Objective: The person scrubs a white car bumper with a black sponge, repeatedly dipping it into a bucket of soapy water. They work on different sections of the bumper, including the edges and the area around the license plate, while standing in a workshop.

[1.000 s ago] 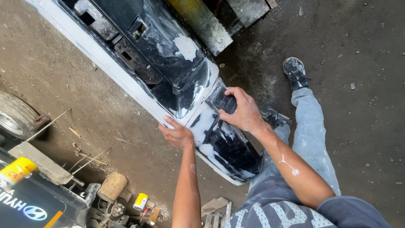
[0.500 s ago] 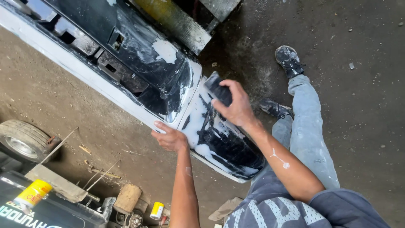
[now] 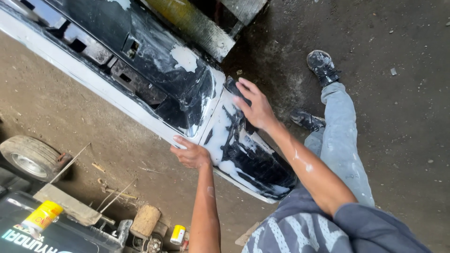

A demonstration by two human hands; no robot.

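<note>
A long car bumper (image 3: 140,70), black with white filler patches and a white lower edge, lies on the ground and runs from the upper left to the centre. My left hand (image 3: 190,153) grips its white lower edge, thumb on top. My right hand (image 3: 254,107) lies flat on the bumper's curved end with fingers stretched out. It presses a dark sanding sheet (image 3: 233,87) against the surface; most of the sheet is hidden under the palm. My legs in light jeans (image 3: 341,136) and dark shoes (image 3: 321,65) reach out on the right.
A wooden beam (image 3: 201,26) lies beyond the bumper. At the lower left are a small wheel (image 3: 30,157), thin rods (image 3: 115,197), a wooden block (image 3: 145,220), a yellow can (image 3: 178,233), a yellow bottle (image 3: 43,216) and a dark car body (image 3: 42,234). The floor is dirty concrete.
My right hand has slid along the bumper's end with the dark sheet under it, its fingers now stretched flatter. My left hand keeps its hold on the lower edge. The view has shifted.
</note>
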